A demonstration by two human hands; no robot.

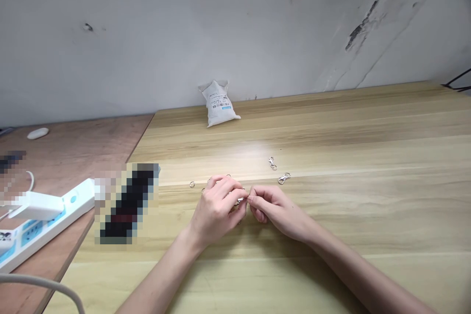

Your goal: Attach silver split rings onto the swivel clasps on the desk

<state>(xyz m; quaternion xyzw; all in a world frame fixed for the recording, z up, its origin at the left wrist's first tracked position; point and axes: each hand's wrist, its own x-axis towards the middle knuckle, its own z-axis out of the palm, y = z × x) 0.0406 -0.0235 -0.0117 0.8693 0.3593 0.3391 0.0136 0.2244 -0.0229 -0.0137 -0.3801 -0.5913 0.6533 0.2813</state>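
Observation:
My left hand [219, 206] is closed, thumb and fingers pinching a small silver swivel clasp [240, 200], which is mostly hidden by the fingers. Right beside it, my right hand [272, 208] pinches with thumb and forefinger at the clasp's right end; what lies between those fingertips is too small to make out. Beyond the right hand lie two silver clasps with rings attached, a farther clasp [272, 163] and a nearer clasp [284, 178]. A loose split ring [192, 184] lies left of my left hand, and further rings peek out from behind that hand.
A white plastic packet [220, 104] with a printed label stands near the wall. At left are a blurred dark phone-like object [128, 206], a white power strip [79, 201] with a plugged-in charger [39, 206], a cable [44, 283] and a white oval object [38, 133].

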